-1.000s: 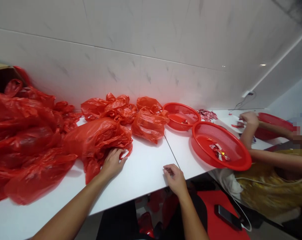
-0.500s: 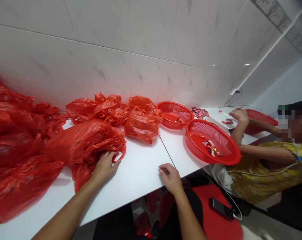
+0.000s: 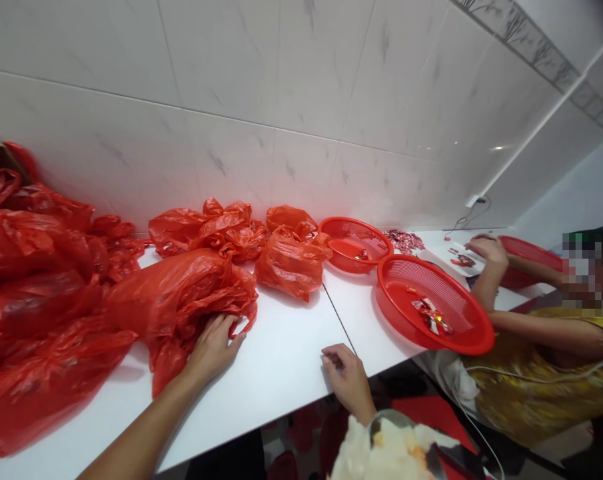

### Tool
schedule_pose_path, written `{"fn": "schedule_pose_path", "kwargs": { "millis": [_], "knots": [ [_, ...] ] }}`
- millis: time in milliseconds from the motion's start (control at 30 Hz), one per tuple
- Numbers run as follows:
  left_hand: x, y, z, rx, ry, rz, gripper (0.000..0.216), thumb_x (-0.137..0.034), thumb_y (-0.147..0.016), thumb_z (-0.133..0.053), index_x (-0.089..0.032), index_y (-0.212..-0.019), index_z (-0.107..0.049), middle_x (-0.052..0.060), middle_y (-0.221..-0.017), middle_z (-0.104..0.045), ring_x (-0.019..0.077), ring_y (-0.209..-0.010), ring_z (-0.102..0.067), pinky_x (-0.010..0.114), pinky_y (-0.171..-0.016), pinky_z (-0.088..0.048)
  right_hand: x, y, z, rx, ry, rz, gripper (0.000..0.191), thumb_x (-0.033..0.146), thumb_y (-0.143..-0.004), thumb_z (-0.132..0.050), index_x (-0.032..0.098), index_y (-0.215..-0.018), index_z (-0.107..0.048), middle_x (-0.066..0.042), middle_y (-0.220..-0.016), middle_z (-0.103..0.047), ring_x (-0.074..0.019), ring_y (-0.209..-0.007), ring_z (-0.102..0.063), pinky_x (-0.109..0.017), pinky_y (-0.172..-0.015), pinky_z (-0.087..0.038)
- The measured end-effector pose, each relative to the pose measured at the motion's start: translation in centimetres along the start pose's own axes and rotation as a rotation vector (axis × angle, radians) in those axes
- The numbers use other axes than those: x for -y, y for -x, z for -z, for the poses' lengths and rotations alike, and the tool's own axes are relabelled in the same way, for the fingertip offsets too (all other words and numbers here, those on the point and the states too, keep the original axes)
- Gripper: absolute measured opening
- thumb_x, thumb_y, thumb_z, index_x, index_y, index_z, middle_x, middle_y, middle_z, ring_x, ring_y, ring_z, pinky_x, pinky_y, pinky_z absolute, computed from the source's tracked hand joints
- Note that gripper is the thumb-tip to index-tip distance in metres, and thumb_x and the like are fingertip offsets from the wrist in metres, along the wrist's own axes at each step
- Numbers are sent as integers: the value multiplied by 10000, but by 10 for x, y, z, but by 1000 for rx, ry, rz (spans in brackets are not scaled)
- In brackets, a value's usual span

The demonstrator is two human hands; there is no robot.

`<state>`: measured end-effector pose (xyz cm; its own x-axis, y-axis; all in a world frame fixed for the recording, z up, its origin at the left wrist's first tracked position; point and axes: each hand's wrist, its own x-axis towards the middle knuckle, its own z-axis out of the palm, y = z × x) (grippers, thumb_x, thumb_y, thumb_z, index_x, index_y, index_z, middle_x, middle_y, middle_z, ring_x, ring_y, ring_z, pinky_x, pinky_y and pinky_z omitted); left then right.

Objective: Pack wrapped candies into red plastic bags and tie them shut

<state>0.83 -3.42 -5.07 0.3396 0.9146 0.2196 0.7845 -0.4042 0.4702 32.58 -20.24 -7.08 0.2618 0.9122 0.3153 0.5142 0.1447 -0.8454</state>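
My left hand (image 3: 214,352) rests on the white table against a full red plastic bag (image 3: 181,290). Its fingers reach to the folds at the bag's mouth and the thumb stands apart; the fingertips are partly hidden there. Near the table's front edge lies my right hand (image 3: 348,381), fingers curled in with nothing visible in them. Behind the first bag is another crumpled red bag (image 3: 208,230), and to its right a smaller bulging one (image 3: 291,261).
More red bags (image 3: 36,320) fill the left side. Two red mesh baskets (image 3: 431,267) (image 3: 354,227) hold a few wrapped pieces. At right, a person in a yellow top (image 3: 531,393) works beside another red basket (image 3: 536,252). A metal bowl (image 3: 394,418) with pale, blurred contents is low in front.
The metal bowl with pale contents has come into view at the bottom, below my right hand. The view has tilted up slightly. Both my hands keep nearly the same place on the table.
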Motion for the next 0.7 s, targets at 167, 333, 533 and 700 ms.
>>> {"fn": "schedule_pose_path", "kwargs": {
  "millis": [167,333,533,700],
  "knots": [
    [0,-1,-1,10,-16,6,362,-427,-940,-539,-204,-1204,-643,125,-1228,-652,335,-1226,-584,469,-1072,-471,-3,0,0,14,7,-11,187,304,-970,-599,196,-1026,-741,-71,-952,-728,-194,-813,-712,-299,-745,-584],
    [-3,-1,-1,-18,-14,-15,335,-426,-929,-550,-216,-1170,-650,109,-1206,-659,325,-1200,-599,455,-1060,-476,-4,0,1,16,5,-6,185,296,-968,-594,194,-1023,-739,-72,-959,-719,-194,-828,-707,-301,-752,-577],
    [-6,0,0,-17,-5,-3,334,-429,-910,-562,-211,-1147,-651,118,-1197,-668,342,-1201,-597,469,-1055,-476,-1,1,3,19,13,-12,188,292,-970,-592,192,-1033,-739,-71,-947,-716,-192,-801,-693,-303,-732,-563],
    [-7,3,0,-14,-2,-14,304,-405,-925,-564,-212,-1146,-640,116,-1184,-658,330,-1187,-605,460,-1045,-485,-2,4,3,31,6,-32,189,310,-981,-588,200,-1032,-733,-75,-972,-717,-202,-833,-697,-311,-753,-564]
  ]
}}
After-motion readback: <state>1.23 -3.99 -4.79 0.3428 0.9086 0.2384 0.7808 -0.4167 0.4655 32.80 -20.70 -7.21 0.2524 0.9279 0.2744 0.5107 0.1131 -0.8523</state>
